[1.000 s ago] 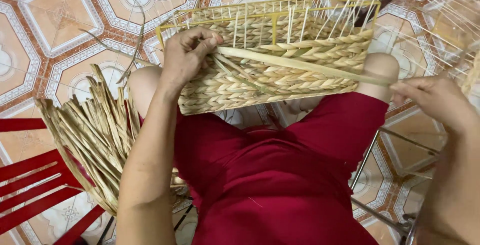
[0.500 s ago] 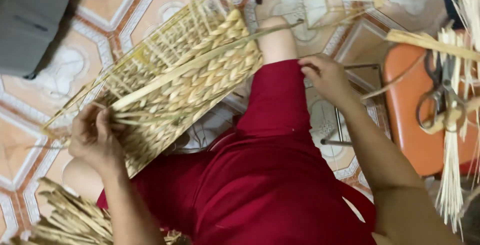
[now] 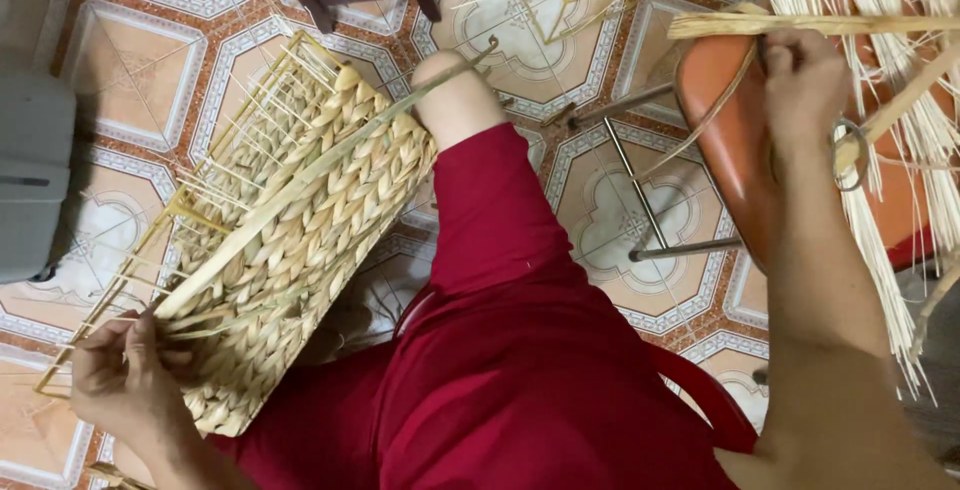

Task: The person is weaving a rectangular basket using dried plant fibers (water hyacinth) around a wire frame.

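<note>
**Half-woven basket on the lap, right hand at the straw**

The basket (image 3: 300,250) lies tilted across the person's left thigh, its long side running from the lower left up toward the knee (image 3: 455,100). Its wall is plaited from flat, pale tan straw in a herringbone braid, tight and even in the rows nearest the lap. Toward the upper left the braid stops and a bare frame (image 3: 240,140) of thin yellowish rods shows, upright ribs with open gaps between them. One long strand (image 3: 330,175) lies flat along the woven wall, running from the lower left corner to beyond the knee.

The left hand (image 3: 125,380) is closed on the basket's lower left corner, fingers curled around loose strand ends and the frame's edge there.

The right hand (image 3: 805,85) is well apart from the basket, at the upper right over an orange seat (image 3: 725,140). It is closed around a bundle (image 3: 800,25) of flat straw that runs level toward the right edge. Pale thin stalks (image 3: 890,250) hang over the seat just beside the wrist.

Red trousers (image 3: 520,370) fill the lower middle. Under everything is a patterned tiled floor (image 3: 140,70), with a grey box (image 3: 35,180) at the left edge.
</note>
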